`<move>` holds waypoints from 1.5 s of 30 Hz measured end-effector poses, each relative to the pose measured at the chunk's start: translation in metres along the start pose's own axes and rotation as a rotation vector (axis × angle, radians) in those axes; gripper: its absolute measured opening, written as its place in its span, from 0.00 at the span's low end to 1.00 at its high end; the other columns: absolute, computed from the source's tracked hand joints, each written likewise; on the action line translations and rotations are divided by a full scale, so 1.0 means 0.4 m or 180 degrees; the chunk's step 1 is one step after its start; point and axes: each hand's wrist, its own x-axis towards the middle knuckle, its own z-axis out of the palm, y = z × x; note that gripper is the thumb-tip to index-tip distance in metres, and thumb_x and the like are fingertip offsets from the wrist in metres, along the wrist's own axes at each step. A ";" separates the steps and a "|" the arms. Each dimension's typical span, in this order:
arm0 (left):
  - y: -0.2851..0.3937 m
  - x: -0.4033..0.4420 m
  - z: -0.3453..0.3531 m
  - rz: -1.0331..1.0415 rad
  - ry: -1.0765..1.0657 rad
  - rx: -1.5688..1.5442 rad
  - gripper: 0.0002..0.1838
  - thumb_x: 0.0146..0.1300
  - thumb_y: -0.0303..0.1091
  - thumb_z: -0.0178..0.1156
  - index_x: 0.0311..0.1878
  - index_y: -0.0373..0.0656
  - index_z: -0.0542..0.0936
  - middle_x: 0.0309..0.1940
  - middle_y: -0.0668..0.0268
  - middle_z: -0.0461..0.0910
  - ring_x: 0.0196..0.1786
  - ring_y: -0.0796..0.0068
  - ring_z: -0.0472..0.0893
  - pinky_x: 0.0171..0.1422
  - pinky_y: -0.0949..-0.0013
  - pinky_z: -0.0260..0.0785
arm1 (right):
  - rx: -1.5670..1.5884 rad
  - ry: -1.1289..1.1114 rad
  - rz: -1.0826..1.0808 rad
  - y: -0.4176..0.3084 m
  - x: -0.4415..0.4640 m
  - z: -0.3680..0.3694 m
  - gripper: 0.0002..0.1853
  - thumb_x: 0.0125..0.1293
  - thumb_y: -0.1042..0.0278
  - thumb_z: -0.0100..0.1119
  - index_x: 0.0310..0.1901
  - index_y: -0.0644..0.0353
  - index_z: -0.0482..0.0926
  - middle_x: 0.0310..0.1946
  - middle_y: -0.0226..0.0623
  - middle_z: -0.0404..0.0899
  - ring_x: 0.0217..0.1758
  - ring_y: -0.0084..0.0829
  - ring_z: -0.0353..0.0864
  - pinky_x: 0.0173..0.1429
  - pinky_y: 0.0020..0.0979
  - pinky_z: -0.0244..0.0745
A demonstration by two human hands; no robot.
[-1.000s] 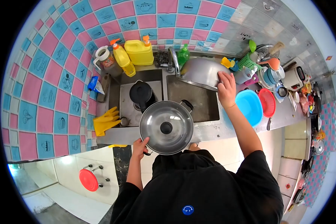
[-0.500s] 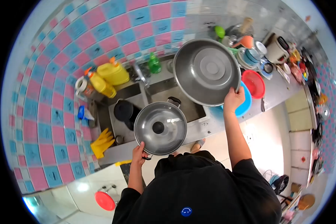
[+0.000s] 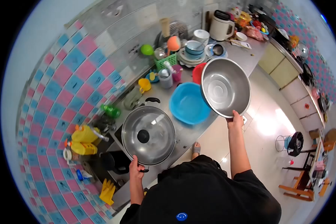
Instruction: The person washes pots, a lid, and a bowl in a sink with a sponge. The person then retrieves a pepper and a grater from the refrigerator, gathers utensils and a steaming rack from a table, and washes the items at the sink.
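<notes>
- L hand (image 3: 137,169), lower centre-left of the frame: curled round the near handle of a glass-lidded pot (image 3: 153,131), thumb up by the rim. Some fingers hidden, but def a grip.
- Pot sits approx mid-frame, pretty level, lid on, black knob (image 3: 143,136) up top. Far handle (image 3: 153,100) is free. Can't tell if the base touches the counter (image 3: 190,136) or hangs above it.
- R hand (image 3: 235,121), right of centre: pinching the near rim of a stainless-steel bowl (image 3: 226,87), other fingers mostly out of sight behind it. Bowl's tilted, inside facing the cam.
- Bowl overlaps the edge of the blue basin (image 3: 190,103) in view; can't tell if they touch. Red basin (image 3: 198,72) pokes out just behind, upper centre.
- Step rn, IMO: handling both vessels at once, one per hand, neither let go yet.
- Next move prob calls for keeping the pot flat so the lid doesn't slide (one handle only = tippy), plus a firm R pinch and room around the blue basin b/c bowl's rim is close.
</notes>
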 end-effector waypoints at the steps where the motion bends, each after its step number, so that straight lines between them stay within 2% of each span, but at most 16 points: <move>1: 0.010 0.017 0.040 0.0024 -0.0162 0.0019 0.17 0.66 0.49 0.57 0.36 0.42 0.74 0.19 0.74 0.71 0.12 0.87 0.60 0.17 0.77 0.56 | -0.0018 0.0152 -0.0088 -0.019 0.025 -0.004 0.19 0.61 0.82 0.53 0.54 0.57 0.70 0.50 0.38 0.73 0.50 0.39 0.77 0.47 0.47 0.82; 7: 0.046 0.072 0.378 0.0006 -0.0489 0.0441 0.19 0.67 0.50 0.55 0.40 0.40 0.74 0.22 0.72 0.73 0.13 0.88 0.59 0.18 0.79 0.54 | 0.0126 0.0680 -0.0353 -0.110 0.221 -0.007 0.15 0.61 0.80 0.55 0.49 0.58 0.72 0.47 0.36 0.75 0.48 0.36 0.78 0.44 0.46 0.83; 14: -0.027 0.173 0.727 -0.0358 -0.0920 0.0564 0.18 0.66 0.50 0.57 0.36 0.42 0.74 0.23 0.72 0.73 0.13 0.87 0.58 0.18 0.79 0.55 | 0.0201 0.0630 -0.0602 -0.155 0.547 0.072 0.08 0.60 0.77 0.58 0.41 0.60 0.73 0.40 0.37 0.76 0.40 0.36 0.79 0.38 0.44 0.83; 19: -0.092 0.224 0.838 -0.0611 -0.0976 0.0499 0.17 0.66 0.50 0.57 0.37 0.44 0.74 0.23 0.73 0.73 0.13 0.88 0.58 0.18 0.79 0.55 | 0.0278 0.0569 -0.0619 -0.168 0.718 0.139 0.06 0.59 0.77 0.59 0.37 0.60 0.73 0.36 0.36 0.75 0.37 0.34 0.77 0.33 0.41 0.82; 20: -0.096 0.226 0.845 -0.0631 -0.0947 0.0444 0.16 0.66 0.49 0.57 0.37 0.44 0.74 0.23 0.73 0.73 0.13 0.88 0.58 0.18 0.79 0.56 | 0.0216 0.0484 -0.0588 -0.167 0.747 0.145 0.06 0.60 0.75 0.60 0.37 0.61 0.72 0.34 0.35 0.74 0.36 0.33 0.76 0.36 0.41 0.81; 23: -0.103 0.235 0.855 -0.0569 -0.0939 0.0517 0.16 0.67 0.49 0.57 0.37 0.44 0.75 0.24 0.73 0.74 0.13 0.88 0.58 0.19 0.79 0.57 | 0.0131 0.0208 -0.0520 -0.159 0.804 0.154 0.08 0.61 0.73 0.62 0.37 0.60 0.72 0.33 0.35 0.74 0.37 0.32 0.76 0.40 0.43 0.80; 24: -0.097 0.231 0.866 -0.0560 -0.0896 0.0506 0.17 0.67 0.49 0.57 0.37 0.43 0.75 0.24 0.73 0.74 0.13 0.88 0.59 0.19 0.79 0.59 | -0.0110 0.0038 -0.0584 -0.151 0.831 0.151 0.09 0.63 0.66 0.61 0.39 0.60 0.73 0.35 0.36 0.74 0.40 0.33 0.75 0.44 0.44 0.78; 27: -0.085 0.220 0.860 -0.0452 -0.0800 0.0500 0.17 0.67 0.48 0.57 0.36 0.41 0.75 0.24 0.72 0.75 0.13 0.88 0.60 0.19 0.78 0.59 | -0.0772 0.0072 -0.0045 -0.184 0.810 0.153 0.14 0.66 0.61 0.57 0.47 0.60 0.73 0.40 0.37 0.73 0.41 0.34 0.72 0.50 0.49 0.74; 28: -0.083 0.219 0.851 -0.0412 -0.0726 0.0494 0.17 0.67 0.48 0.57 0.36 0.41 0.75 0.23 0.72 0.75 0.13 0.87 0.60 0.19 0.78 0.59 | -0.1438 0.0381 0.0048 -0.210 0.753 0.179 0.19 0.68 0.57 0.54 0.54 0.61 0.72 0.48 0.39 0.72 0.49 0.36 0.72 0.53 0.44 0.73; 31: -0.077 0.219 0.811 -0.0287 -0.0540 0.0484 0.18 0.66 0.48 0.57 0.35 0.40 0.75 0.22 0.71 0.75 0.13 0.87 0.61 0.19 0.77 0.59 | -0.2452 0.0350 -0.2036 -0.145 0.654 0.198 0.17 0.66 0.61 0.56 0.52 0.62 0.73 0.46 0.37 0.74 0.48 0.32 0.74 0.52 0.35 0.72; 33: -0.075 0.217 0.784 -0.0200 -0.0491 0.0496 0.18 0.66 0.48 0.58 0.35 0.40 0.75 0.20 0.71 0.74 0.13 0.87 0.61 0.19 0.76 0.59 | -0.2313 -0.1310 -0.2079 -0.163 0.402 0.260 0.18 0.62 0.60 0.60 0.49 0.63 0.75 0.47 0.38 0.75 0.48 0.30 0.76 0.48 0.33 0.73; 35: -0.074 0.215 0.755 -0.0122 -0.0335 0.0538 0.17 0.66 0.46 0.59 0.33 0.40 0.75 0.17 0.72 0.70 0.13 0.85 0.61 0.19 0.75 0.59 | -0.2392 -0.2645 -0.2077 -0.132 0.164 0.320 0.16 0.60 0.61 0.62 0.48 0.58 0.76 0.45 0.38 0.75 0.41 0.33 0.78 0.45 0.33 0.74; 37: -0.077 0.220 0.717 -0.0042 -0.0278 0.0585 0.16 0.66 0.45 0.60 0.32 0.40 0.74 0.16 0.73 0.67 0.13 0.85 0.61 0.19 0.74 0.59 | -0.3362 -0.3429 -0.3112 -0.083 0.013 0.359 0.17 0.58 0.61 0.63 0.48 0.55 0.77 0.41 0.40 0.74 0.36 0.39 0.79 0.42 0.34 0.76; 39: -0.081 0.224 0.690 -0.0063 -0.0091 0.0629 0.17 0.64 0.44 0.61 0.30 0.40 0.74 0.15 0.73 0.65 0.13 0.83 0.62 0.19 0.73 0.59 | -0.3901 -0.3721 -0.3269 -0.033 -0.092 0.380 0.20 0.53 0.60 0.66 0.49 0.54 0.77 0.39 0.42 0.73 0.35 0.43 0.79 0.41 0.39 0.76; 42: -0.090 0.240 0.648 -0.0080 -0.0074 0.0684 0.17 0.63 0.45 0.63 0.31 0.40 0.74 0.14 0.73 0.64 0.13 0.82 0.62 0.19 0.73 0.60 | -0.4804 -0.3789 -0.3156 0.094 -0.090 0.373 0.21 0.52 0.59 0.67 0.48 0.53 0.77 0.40 0.43 0.73 0.38 0.47 0.78 0.43 0.42 0.76; 45: -0.103 0.266 0.606 -0.0063 -0.0168 0.0668 0.18 0.63 0.47 0.62 0.33 0.40 0.75 0.14 0.73 0.64 0.14 0.82 0.63 0.19 0.72 0.62 | -0.4555 -0.3853 -0.3117 0.151 -0.067 0.365 0.20 0.50 0.63 0.67 0.46 0.55 0.78 0.39 0.46 0.72 0.38 0.48 0.78 0.42 0.41 0.76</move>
